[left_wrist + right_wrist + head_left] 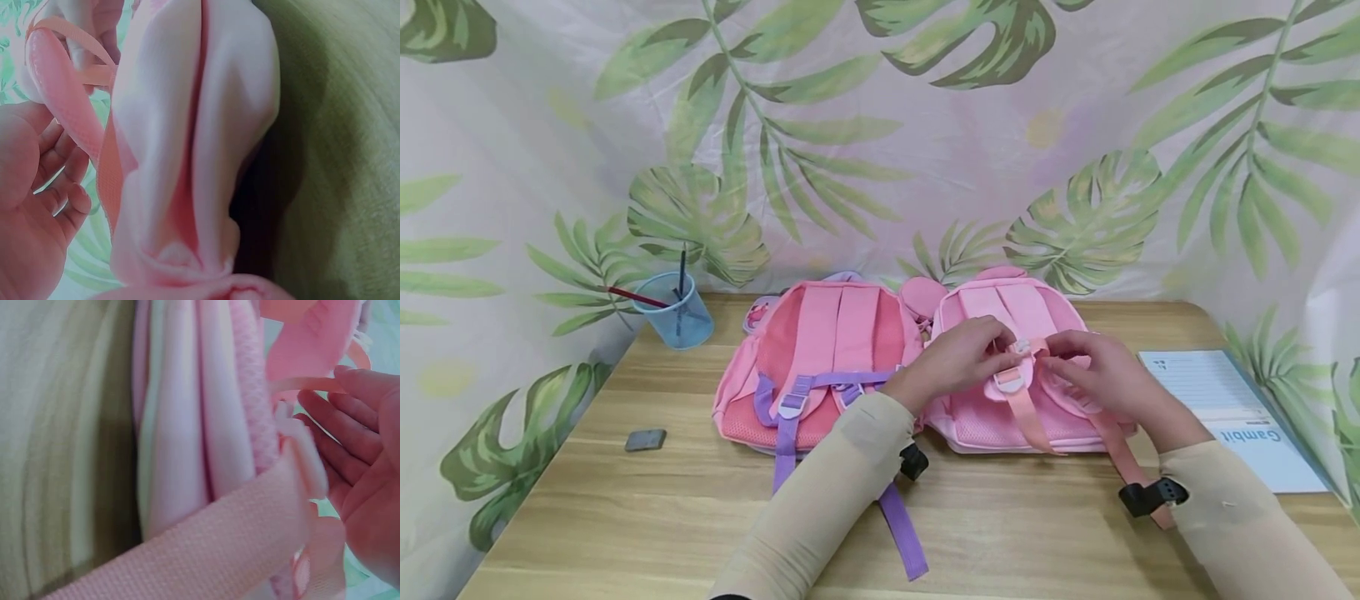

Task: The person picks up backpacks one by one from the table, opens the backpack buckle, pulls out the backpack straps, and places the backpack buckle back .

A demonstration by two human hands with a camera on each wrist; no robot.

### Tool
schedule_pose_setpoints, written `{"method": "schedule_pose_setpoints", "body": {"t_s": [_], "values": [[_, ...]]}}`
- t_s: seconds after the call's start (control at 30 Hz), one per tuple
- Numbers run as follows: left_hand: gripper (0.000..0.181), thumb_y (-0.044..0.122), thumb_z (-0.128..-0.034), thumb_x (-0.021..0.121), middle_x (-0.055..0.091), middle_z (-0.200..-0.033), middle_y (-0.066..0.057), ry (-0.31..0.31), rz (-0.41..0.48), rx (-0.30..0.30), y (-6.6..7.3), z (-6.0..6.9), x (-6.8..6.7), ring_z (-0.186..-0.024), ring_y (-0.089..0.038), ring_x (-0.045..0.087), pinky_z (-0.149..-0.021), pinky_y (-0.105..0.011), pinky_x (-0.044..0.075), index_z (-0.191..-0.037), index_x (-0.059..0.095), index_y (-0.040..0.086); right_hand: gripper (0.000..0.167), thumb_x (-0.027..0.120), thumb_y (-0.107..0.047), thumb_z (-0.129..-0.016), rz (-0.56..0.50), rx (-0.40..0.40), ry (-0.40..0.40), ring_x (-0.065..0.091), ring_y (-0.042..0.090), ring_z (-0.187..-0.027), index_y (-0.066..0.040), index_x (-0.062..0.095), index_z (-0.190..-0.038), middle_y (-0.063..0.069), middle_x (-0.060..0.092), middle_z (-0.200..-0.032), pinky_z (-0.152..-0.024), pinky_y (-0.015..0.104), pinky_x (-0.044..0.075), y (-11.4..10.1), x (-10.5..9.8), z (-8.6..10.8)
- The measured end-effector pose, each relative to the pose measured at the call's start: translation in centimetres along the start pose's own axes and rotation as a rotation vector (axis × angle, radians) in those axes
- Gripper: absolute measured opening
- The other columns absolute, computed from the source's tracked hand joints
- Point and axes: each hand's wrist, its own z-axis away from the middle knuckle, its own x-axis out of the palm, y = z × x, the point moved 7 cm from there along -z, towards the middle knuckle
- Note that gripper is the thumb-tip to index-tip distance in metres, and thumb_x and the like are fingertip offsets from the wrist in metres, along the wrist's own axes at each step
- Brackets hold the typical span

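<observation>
The light pink backpack [966, 427] lies back panel up, with peach webbing straps [1030, 421] hanging toward the front edge. Above it my left hand [966, 358] holds a shoulder strap end by the white buckle [1021, 347]; in the left wrist view curled fingers [59, 162] lie against the padded strap [62, 94]. Close by, my right hand [1101, 375] pinches a peach strap, and the right wrist view has that strap [306, 384] running to the thumb and fingertips. A white plastic adjuster [1011, 382] hangs below the left fingers. The exact pinch points are partly hidden.
A second pink backpack [820, 333] with purple straps [786, 450] lies to the left. Behind it stands a blue mesh cup [681, 325] with pencils. A grey eraser [645, 440] is at left, a notebook [1232, 417] at right. Patterned cloth [955, 150] hangs behind.
</observation>
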Motion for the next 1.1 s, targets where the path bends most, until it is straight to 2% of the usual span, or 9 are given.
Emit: {"method": "schedule_pose_setpoints", "body": {"t_s": [0.07,0.17,0.3,0.43,0.63,0.77,0.9,1.0,1.1], "values": [[0.024,0.032,-0.1073,0.07,0.069,-0.107,-0.001,0.003,0.001,0.002,0.0,0.0,-0.1,-0.096,-0.011,0.06,-0.088,-0.022,0.049,-0.118,0.071,0.011,0.032,0.073,-0.024,-0.105,-0.031,0.016,0.006,0.069,0.034,-0.117,-0.006,0.073,-0.132,0.014,0.077,-0.123,-0.084,0.022,0.057,-0.1,-0.4,0.0],[0.022,0.03,-0.1075,0.069,0.069,-0.107,-0.001,0.004,0.008,0.005,-0.1,0.0,-0.2,-0.096,-0.011,0.06,-0.088,-0.022,0.049,-0.118,0.071,0.011,0.033,0.073,-0.027,-0.105,-0.066,0.015,0.021,0.07,0.031,-0.116,-0.006,0.073,-0.131,0.014,0.077,-0.123,-0.086,0.019,0.055,-0.3,-0.9,-0.1],[0.022,0.03,-0.1075,0.069,0.068,-0.106,-0.002,0.008,0.01,0.008,-0.1,0.1,-0.3,-0.095,-0.011,0.059,-0.087,-0.022,0.048,-0.118,0.071,0.01,0.033,0.071,-0.025,-0.107,-0.188,0.017,0.032,0.073,0.02,-0.105,-0.003,0.072,-0.131,0.016,0.077,-0.12,-0.084,0.021,0.059,-0.2,-1.1,-0.2],[0.023,0.031,-0.1072,0.07,0.068,-0.106,-0.002,0.018,0.006,0.013,-0.1,0.2,-0.5,-0.095,-0.012,0.059,-0.087,-0.022,0.047,-0.117,0.07,0.01,0.035,0.07,-0.027,-0.107,-0.265,0.05,0.031,0.069,0.014,-0.091,-0.002,0.069,-0.131,0.011,0.075,-0.108,-0.077,0.024,0.058,0.1,-1.3,-0.4],[0.024,0.031,-0.1071,0.07,0.069,-0.107,-0.003,0.013,0.018,0.012,0.0,0.2,-0.1,-0.095,-0.012,0.061,-0.087,-0.021,0.049,-0.118,0.07,0.009,0.032,0.067,-0.021,-0.108,-0.222,0.091,0.009,0.06,0.016,-0.086,0.003,0.066,-0.129,0.011,0.069,-0.106,-0.071,0.024,0.051,0.6,-1.3,-0.6],[0.024,0.029,-0.1072,0.07,0.07,-0.108,-0.003,0.011,0.018,0.026,0.3,0.2,0.4,-0.097,-0.012,0.061,-0.088,-0.02,0.049,-0.119,0.07,0.009,0.039,0.066,-0.034,-0.108,-0.15,0.165,-0.023,0.06,0.022,-0.093,0.0,0.071,-0.127,0.015,0.072,-0.109,-0.072,0.025,0.05,0.9,-1.1,-0.6],[0.023,0.026,-0.1067,0.071,0.069,-0.108,-0.005,0.027,0.025,0.039,0.3,0.0,0.2,-0.098,-0.013,0.061,-0.089,-0.021,0.049,-0.119,0.069,0.007,0.047,0.068,-0.042,-0.106,-0.137,0.216,-0.067,0.059,0.026,-0.098,-0.001,0.074,-0.127,0.015,0.073,-0.114,-0.071,0.027,0.05,0.7,-1.0,-0.9],[0.023,0.025,-0.1065,0.071,0.069,-0.108,-0.006,0.033,0.035,0.046,0.4,0.0,0.2,-0.098,-0.014,0.061,-0.089,-0.021,0.048,-0.119,0.069,0.006,0.047,0.069,-0.039,-0.106,-0.198,0.243,-0.098,0.056,0.02,-0.078,0.002,0.073,-0.128,0.009,0.068,-0.09,-0.061,0.028,0.046,0.7,-0.8,-0.9],[0.023,0.024,-0.1069,0.07,0.069,-0.108,-0.007,0.033,0.043,0.052,0.5,0.0,0.2,-0.099,-0.014,0.061,-0.09,-0.021,0.048,-0.12,0.069,0.005,0.044,0.068,-0.035,-0.107,-0.288,0.265,-0.114,0.044,0.012,-0.057,0.004,0.072,-0.128,-0.002,0.05,-0.066,-0.052,0.029,0.039,0.8,-0.5,-1.0]]}}
